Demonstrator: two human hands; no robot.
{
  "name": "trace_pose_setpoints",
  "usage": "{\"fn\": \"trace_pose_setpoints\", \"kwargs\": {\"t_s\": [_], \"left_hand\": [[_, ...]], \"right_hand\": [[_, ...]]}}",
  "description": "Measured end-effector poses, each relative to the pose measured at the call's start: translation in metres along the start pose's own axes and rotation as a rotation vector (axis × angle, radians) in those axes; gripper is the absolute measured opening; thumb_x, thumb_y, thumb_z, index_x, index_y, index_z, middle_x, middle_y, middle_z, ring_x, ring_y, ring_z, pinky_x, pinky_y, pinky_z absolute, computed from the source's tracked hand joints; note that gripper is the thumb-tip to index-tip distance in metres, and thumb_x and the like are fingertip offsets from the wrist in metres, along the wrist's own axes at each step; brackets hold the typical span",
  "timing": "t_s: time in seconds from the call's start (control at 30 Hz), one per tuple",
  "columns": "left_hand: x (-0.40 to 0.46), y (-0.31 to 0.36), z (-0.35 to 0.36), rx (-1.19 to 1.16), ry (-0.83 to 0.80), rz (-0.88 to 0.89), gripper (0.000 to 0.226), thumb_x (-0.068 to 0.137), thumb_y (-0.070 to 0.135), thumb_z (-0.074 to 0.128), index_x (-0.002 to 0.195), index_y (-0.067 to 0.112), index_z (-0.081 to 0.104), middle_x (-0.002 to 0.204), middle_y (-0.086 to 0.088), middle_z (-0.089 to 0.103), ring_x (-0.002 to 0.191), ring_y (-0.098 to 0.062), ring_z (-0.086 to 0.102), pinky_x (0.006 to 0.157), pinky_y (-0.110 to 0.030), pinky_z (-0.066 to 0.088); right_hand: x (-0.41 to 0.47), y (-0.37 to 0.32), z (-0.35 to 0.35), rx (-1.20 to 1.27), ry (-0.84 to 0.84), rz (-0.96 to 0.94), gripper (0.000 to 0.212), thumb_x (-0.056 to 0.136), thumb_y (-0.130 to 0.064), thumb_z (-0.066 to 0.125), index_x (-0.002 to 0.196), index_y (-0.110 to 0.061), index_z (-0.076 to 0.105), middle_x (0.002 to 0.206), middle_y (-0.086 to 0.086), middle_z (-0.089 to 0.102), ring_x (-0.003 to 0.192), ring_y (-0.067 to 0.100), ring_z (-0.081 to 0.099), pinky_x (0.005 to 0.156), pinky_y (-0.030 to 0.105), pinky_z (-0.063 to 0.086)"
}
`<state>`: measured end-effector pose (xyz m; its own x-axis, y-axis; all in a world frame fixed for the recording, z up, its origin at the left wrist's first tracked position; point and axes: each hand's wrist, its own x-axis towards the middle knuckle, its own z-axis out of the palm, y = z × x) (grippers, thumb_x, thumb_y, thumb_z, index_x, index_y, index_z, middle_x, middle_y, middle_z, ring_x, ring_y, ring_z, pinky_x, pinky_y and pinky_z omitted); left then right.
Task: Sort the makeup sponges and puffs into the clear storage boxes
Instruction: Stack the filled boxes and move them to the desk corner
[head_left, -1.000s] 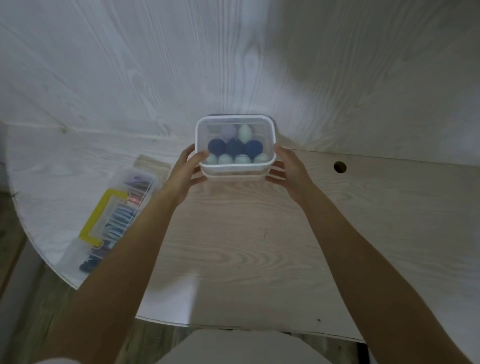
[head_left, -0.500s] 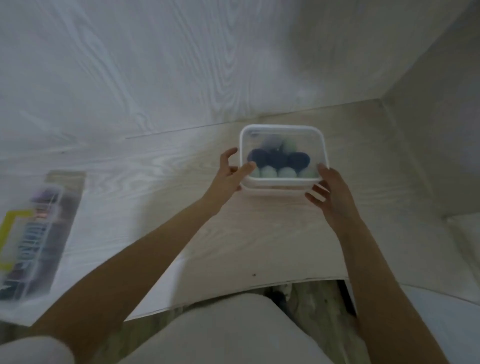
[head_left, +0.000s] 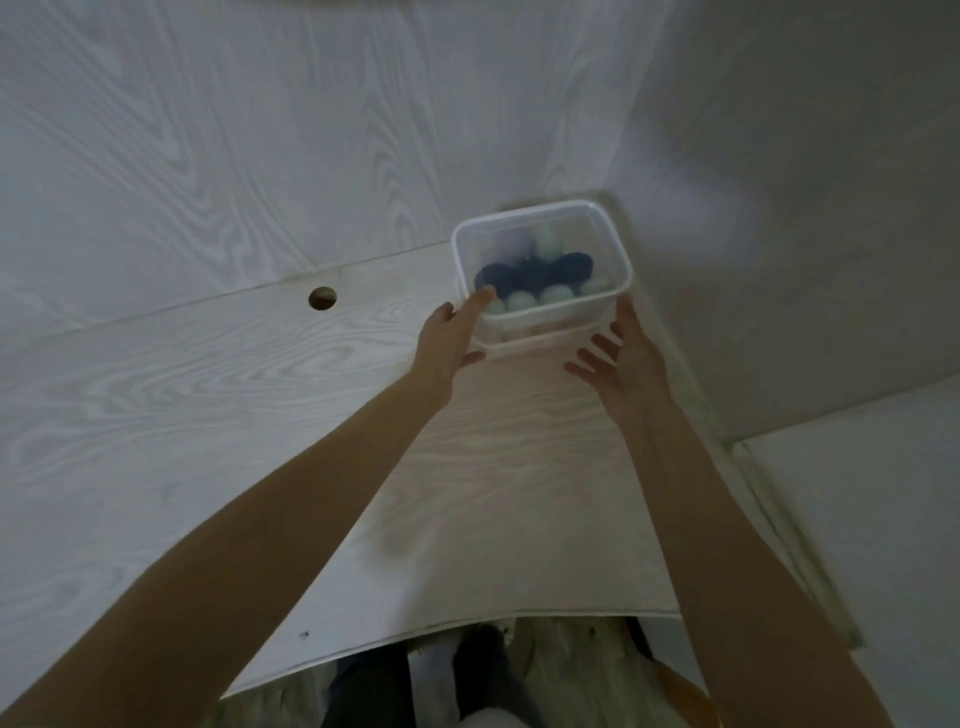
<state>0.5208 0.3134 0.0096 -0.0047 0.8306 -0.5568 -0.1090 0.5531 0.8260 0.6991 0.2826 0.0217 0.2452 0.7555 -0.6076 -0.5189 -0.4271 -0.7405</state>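
Observation:
A clear storage box (head_left: 615, 249) sits on top of a second clear box (head_left: 540, 340) in the far right corner of the pale wood desk (head_left: 260, 395). Inside the upper box lie dark blue sponges (head_left: 571, 266), mint ones (head_left: 556, 293) in front and pale ones behind. My left hand (head_left: 447, 343) reaches to the box's front left corner, its straight fingers touching the wall. My right hand (head_left: 631, 364) is at the front right corner with fingers spread, only its fingertip near the box. Neither hand grips anything.
A round cable hole (head_left: 322, 298) is in the desk to the left of the boxes. Wood-grain walls close in behind (head_left: 260, 130) and on the right (head_left: 779, 208). The desk's curved front edge runs below my arms, with the floor and my feet (head_left: 467, 670) under it.
The stacked boxes have travelled right into the desk's corner. Both hands have loosened from the box sides. The view has swung right, and the organizer with the yellow part has left the frame.

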Motion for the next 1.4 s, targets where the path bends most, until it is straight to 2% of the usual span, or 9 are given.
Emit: {"fn": "trace_pose_setpoints", "kwargs": {"t_s": [0.2, 0.33, 0.57, 0.73, 0.8, 0.97, 1.17, 1.23, 1.4], "left_hand": [[0.04, 0.021, 0.056, 0.007, 0.015, 0.083, 0.055, 0.081, 0.055, 0.061, 0.113, 0.01, 0.062, 0.111, -0.004, 0.065, 0.097, -0.015, 0.062, 0.073, -0.026, 0.054], [0.059, 0.032, 0.075, -0.03, -0.014, 0.176, 0.057, 0.085, 0.06, 0.05, 0.111, 0.012, 0.066, 0.109, -0.004, 0.068, 0.097, -0.012, 0.063, 0.08, -0.028, 0.055], [0.074, 0.039, 0.08, -0.102, -0.002, 0.163, 0.05, 0.087, 0.053, 0.055, 0.111, 0.01, 0.066, 0.109, -0.004, 0.068, 0.099, -0.013, 0.063, 0.088, -0.033, 0.053], [0.061, 0.046, 0.079, -0.047, -0.047, 0.136, 0.053, 0.086, 0.058, 0.051, 0.112, 0.013, 0.063, 0.105, 0.007, 0.065, 0.096, -0.009, 0.06, 0.088, -0.033, 0.05], [0.043, 0.05, 0.075, -0.029, -0.026, 0.127, 0.05, 0.09, 0.057, 0.044, 0.123, 0.022, 0.053, 0.103, 0.015, 0.054, 0.087, -0.004, 0.051, 0.089, -0.033, 0.045], [-0.017, 0.033, -0.003, 0.198, 0.093, 0.291, 0.03, 0.089, 0.044, 0.052, 0.112, 0.027, 0.061, 0.11, 0.011, 0.062, 0.101, -0.008, 0.057, 0.096, -0.032, 0.044], [-0.124, -0.017, -0.174, 0.792, 0.26, 0.499, 0.022, 0.087, 0.043, 0.056, 0.104, 0.032, 0.065, 0.09, 0.017, 0.068, 0.085, 0.002, 0.061, 0.077, -0.024, 0.05], [-0.158, -0.037, -0.235, 0.891, 0.357, 0.484, 0.029, 0.084, 0.046, 0.051, 0.106, 0.032, 0.064, 0.095, 0.016, 0.067, 0.089, -0.001, 0.061, 0.077, -0.027, 0.05], [-0.22, -0.089, -0.406, 1.091, 0.734, 0.455, 0.051, 0.08, 0.049, 0.05, 0.121, 0.02, 0.057, 0.124, -0.003, 0.057, 0.115, -0.026, 0.05, 0.094, -0.036, 0.038]], "right_hand": [[0.036, -0.014, 0.008, 0.072, -0.109, -0.043, 0.04, 0.093, -0.044, 0.048, 0.12, -0.016, 0.056, 0.12, 0.003, 0.059, 0.11, 0.029, 0.057, 0.082, 0.044, 0.052], [0.061, -0.03, 0.013, 0.068, -0.153, -0.086, 0.049, 0.093, -0.042, 0.051, 0.132, -0.012, 0.049, 0.118, 0.005, 0.061, 0.111, 0.029, 0.059, 0.089, 0.048, 0.051], [0.08, -0.051, 0.036, 0.088, -0.111, -0.13, 0.043, 0.093, -0.027, 0.056, 0.131, -0.009, 0.048, 0.099, 0.002, 0.062, 0.087, 0.016, 0.062, 0.074, 0.032, 0.057], [0.08, -0.044, 0.028, 0.067, -0.123, -0.074, 0.041, 0.095, -0.03, 0.052, 0.131, -0.012, 0.048, 0.1, 0.0, 0.059, 0.096, 0.021, 0.058, 0.084, 0.035, 0.05], [0.071, -0.038, 0.026, -0.106, -0.054, -0.1, 0.04, 0.095, -0.03, 0.051, 0.132, -0.016, 0.047, 0.11, -0.001, 0.056, 0.105, 0.021, 0.052, 0.09, 0.036, 0.045], [0.007, 0.001, 0.046, -0.661, -0.132, -0.421, 0.026, 0.089, -0.017, 0.06, 0.114, -0.017, 0.058, 0.107, 0.005, 0.062, 0.101, 0.019, 0.057, 0.093, 0.035, 0.045], [-0.086, 0.081, 0.106, -1.534, -0.475, -0.936, 0.021, 0.092, -0.018, 0.05, 0.109, -0.015, 0.063, 0.101, 0.003, 0.068, 0.095, 0.02, 0.058, 0.08, 0.031, 0.044], [-0.109, 0.115, 0.139, -1.671, -0.601, -0.963, 0.024, 0.094, -0.018, 0.047, 0.113, -0.015, 0.062, 0.108, 0.004, 0.066, 0.103, 0.023, 0.054, 0.085, 0.034, 0.041], [-0.164, 0.219, 0.24, -1.603, -0.887, -0.775, 0.029, 0.095, -0.022, 0.049, 0.123, -0.019, 0.054, 0.118, 0.0, 0.06, 0.108, 0.02, 0.052, 0.086, 0.033, 0.043]]}}
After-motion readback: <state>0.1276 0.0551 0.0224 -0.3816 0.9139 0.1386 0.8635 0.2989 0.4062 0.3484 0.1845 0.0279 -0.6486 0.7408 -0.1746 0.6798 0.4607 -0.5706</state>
